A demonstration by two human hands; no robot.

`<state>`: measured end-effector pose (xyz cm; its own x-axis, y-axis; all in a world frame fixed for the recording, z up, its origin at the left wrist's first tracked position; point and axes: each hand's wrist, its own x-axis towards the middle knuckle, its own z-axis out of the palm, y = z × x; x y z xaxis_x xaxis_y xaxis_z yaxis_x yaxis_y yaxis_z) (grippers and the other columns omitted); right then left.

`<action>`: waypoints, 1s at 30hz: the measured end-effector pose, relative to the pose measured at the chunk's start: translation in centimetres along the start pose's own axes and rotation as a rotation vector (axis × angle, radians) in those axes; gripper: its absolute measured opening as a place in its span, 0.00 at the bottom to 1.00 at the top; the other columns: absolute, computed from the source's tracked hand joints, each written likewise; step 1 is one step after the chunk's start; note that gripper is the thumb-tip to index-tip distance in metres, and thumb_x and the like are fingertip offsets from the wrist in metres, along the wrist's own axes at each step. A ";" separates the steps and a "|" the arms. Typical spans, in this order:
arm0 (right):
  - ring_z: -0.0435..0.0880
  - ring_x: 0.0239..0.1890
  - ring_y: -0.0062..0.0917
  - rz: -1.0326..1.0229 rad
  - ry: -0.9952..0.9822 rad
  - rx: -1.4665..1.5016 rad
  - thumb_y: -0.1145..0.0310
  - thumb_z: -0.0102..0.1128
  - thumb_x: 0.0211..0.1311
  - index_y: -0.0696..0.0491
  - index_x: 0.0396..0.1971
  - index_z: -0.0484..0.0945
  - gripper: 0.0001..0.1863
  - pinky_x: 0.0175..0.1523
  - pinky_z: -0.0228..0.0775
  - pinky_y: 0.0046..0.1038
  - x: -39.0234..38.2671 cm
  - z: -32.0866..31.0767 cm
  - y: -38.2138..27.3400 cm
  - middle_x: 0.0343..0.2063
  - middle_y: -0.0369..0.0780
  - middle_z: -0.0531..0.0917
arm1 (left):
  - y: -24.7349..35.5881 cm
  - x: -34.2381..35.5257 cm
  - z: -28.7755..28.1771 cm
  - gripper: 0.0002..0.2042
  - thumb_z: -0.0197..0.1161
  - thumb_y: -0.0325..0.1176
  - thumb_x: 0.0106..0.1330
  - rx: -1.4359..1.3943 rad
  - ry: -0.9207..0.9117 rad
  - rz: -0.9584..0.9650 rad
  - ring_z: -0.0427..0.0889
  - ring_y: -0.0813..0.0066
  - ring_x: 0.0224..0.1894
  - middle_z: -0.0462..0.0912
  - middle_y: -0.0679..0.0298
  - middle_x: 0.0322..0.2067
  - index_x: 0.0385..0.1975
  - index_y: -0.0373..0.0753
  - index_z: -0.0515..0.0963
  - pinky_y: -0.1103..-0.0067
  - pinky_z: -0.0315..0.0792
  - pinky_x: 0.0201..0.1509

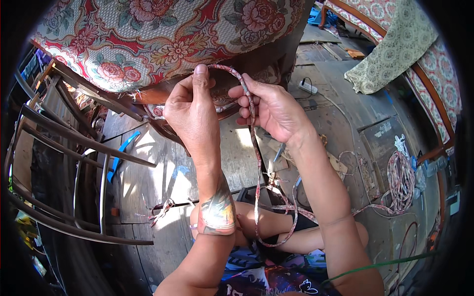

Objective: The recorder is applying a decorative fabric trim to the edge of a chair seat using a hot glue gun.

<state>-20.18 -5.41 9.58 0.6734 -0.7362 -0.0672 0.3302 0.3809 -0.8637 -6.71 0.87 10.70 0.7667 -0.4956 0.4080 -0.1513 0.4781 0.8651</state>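
A long piping cord (258, 170), covered in red-and-white patterned fabric, arches between my two hands. My left hand (192, 111) pinches one stretch between thumb and fingers, close to the lower edge of a sofa's floral upholstery (148, 42). Further along, the cord is held by my right hand (276, 108), thumb over it and fingers curled behind. From there it drops into a loop over my crossed legs and runs right to a coil (401, 182) on the floor. Below the upholstery a wooden rail (162, 94) shows; the cord's tip is hidden by my left hand.
A dark metal frame (84, 135) stands at the left, with a blue strip (122, 154) beside it. At the right is another floral sofa (442, 81) with a pale cloth (390, 54) draped over it. A white power strip (308, 88) lies on the plank floor. A green cord (385, 266) crosses my right arm.
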 end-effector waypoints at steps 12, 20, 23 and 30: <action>0.74 0.23 0.08 -0.249 0.047 -0.272 0.57 0.68 0.69 0.56 0.40 0.88 0.15 0.27 0.65 0.14 -0.7 1.4 0.3 0.22 0.28 0.81 | -0.1 0.4 -0.5 0.13 0.71 0.38 0.70 -0.115 -0.054 -0.156 0.70 0.90 0.21 0.86 0.65 0.29 0.36 0.32 0.85 0.90 0.60 0.21; 0.82 0.25 0.15 -0.635 0.196 -0.601 0.72 0.69 0.65 0.61 0.35 0.88 0.07 0.30 0.73 0.20 -0.5 2.8 1.2 0.28 0.36 0.88 | 0.5 0.2 -0.1 0.11 0.70 0.35 0.69 -0.178 -0.083 -0.202 0.71 0.90 0.21 0.86 0.66 0.29 0.36 0.31 0.84 0.91 0.61 0.21; 0.85 0.25 0.22 -0.907 0.255 -0.797 0.76 0.71 0.60 0.61 0.33 0.87 0.05 0.31 0.76 0.24 -0.6 2.8 1.0 0.27 0.39 0.88 | 0.3 0.3 0.0 0.10 0.69 0.34 0.69 -0.200 -0.083 -0.193 0.71 0.90 0.21 0.86 0.66 0.29 0.37 0.31 0.84 0.91 0.61 0.21; 0.87 0.27 0.28 -1.129 0.270 -1.031 0.79 0.72 0.55 0.60 0.31 0.86 0.04 0.31 0.76 0.27 -0.9 2.2 -0.9 0.27 0.42 0.87 | 0.6 0.2 -0.1 0.09 0.69 0.32 0.69 -0.235 -0.064 -0.233 0.71 0.91 0.22 0.86 0.65 0.30 0.40 0.31 0.84 0.90 0.60 0.21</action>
<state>-19.61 -3.84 11.54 0.2246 -0.4840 0.8457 -0.0925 -0.8746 -0.4759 -6.61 1.11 11.26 0.7218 -0.6525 0.2308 0.1774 0.4968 0.8496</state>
